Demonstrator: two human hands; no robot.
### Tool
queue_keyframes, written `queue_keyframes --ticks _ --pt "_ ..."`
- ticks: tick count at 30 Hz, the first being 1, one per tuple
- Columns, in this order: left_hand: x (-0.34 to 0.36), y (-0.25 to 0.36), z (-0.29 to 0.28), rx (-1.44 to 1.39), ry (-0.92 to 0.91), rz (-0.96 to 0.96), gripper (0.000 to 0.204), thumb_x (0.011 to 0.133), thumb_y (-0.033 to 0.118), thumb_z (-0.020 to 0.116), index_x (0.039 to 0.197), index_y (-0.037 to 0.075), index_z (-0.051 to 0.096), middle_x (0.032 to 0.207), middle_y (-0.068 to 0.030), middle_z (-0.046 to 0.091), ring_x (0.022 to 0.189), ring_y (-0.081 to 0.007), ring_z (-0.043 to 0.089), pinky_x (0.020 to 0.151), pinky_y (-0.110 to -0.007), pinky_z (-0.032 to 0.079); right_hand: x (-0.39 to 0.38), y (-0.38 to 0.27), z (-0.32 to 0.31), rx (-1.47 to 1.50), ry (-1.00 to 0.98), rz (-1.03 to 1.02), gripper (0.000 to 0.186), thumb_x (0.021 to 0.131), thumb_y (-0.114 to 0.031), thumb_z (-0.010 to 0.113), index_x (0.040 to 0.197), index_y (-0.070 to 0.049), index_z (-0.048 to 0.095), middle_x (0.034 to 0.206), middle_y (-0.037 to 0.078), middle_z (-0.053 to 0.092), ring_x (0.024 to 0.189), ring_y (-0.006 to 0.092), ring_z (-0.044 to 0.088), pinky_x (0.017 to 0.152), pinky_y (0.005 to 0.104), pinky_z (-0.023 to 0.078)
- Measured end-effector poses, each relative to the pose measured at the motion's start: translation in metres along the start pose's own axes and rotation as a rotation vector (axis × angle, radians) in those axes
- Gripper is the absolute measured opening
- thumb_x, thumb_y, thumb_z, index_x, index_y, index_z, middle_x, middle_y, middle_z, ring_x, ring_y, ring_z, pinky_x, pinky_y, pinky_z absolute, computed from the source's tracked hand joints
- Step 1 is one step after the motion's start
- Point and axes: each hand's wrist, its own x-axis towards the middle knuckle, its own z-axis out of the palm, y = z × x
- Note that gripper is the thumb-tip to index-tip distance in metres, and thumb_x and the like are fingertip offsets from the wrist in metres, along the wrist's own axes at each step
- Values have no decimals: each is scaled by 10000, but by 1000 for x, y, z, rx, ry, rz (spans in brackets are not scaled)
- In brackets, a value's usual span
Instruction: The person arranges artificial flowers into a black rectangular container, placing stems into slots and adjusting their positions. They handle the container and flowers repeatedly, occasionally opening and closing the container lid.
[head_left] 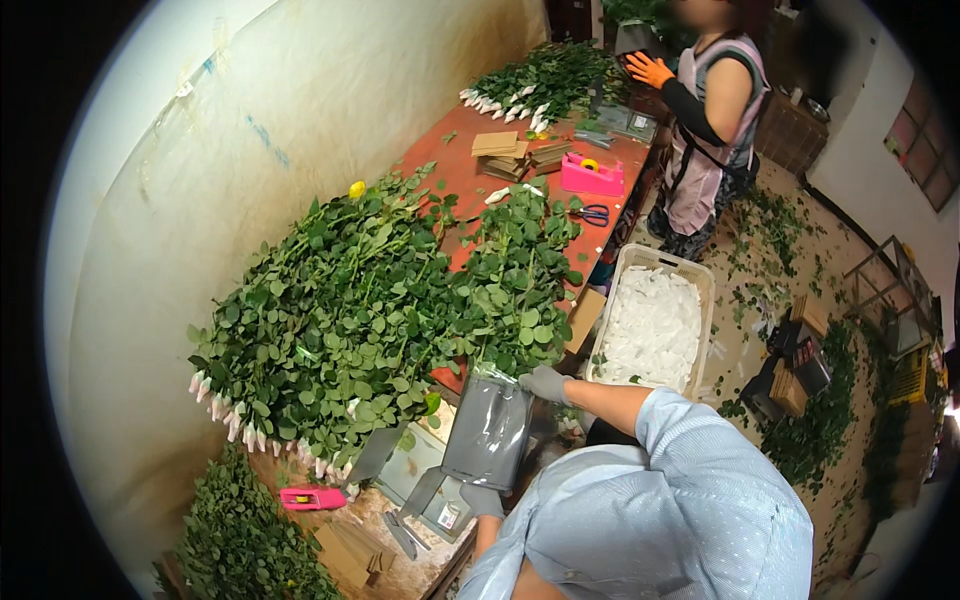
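Note:
My right hand (545, 385), in a grey glove, grips the upper edge of a glossy grey plastic-covered board (487, 427). My left hand (480, 503), also gloved, holds its lower end. Leafy rose stems (510, 290) lie on the red table (440, 150) just beyond the board's top. A larger heap of roses (320, 310), heads wrapped in pale covers, lies to the left. Below the board are a grey metal fixture (427, 458) and a pink tape dispenser (312, 498).
A co-worker (705, 130) with an orange glove stands at the table's far end by more roses (540, 80). A tub of white pieces (650, 320) sits at the right. Cardboard pieces (500, 145), scissors (590, 213), another pink dispenser (592, 175) and floor leaves (765, 230) are around.

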Motion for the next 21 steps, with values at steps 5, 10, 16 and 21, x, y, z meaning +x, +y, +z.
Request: queue_keyframes --ticks 5,10,16,21 --pt "-1 31 -10 309 -129 37 161 856 2 573 883 -51 723 763 -109 706 639 -193 642 565 -355 518 19 31 -6 -27 -110 -17 486 956 -407 488 1016 30 693 1076 332 676 987 481 651 897 507 493" --pt "5 8 -46 83 -403 100 207 846 71 617 985 -15 745 813 -97 723 667 -191 667 568 -339 515 3 -17 -41 132 -416 168 525 959 -470 497 1028 14 687 918 233 691 813 345 691 754 466 544" --pt "19 18 -28 169 -235 27 268 852 191 664 1035 13 745 872 -98 743 720 -225 691 620 -357 536 20 -12 -42 340 -473 362 517 963 -484 543 1136 -23 703 1031 106 713 718 210 691 674 357 578" --pt "27 3 -15 264 -48 113 338 856 290 703 1077 37 746 921 -98 760 764 -253 711 664 -371 553 18 -16 -44 396 -507 423 544 986 -469 532 1208 8 665 1055 152 713 762 229 701 692 358 588"
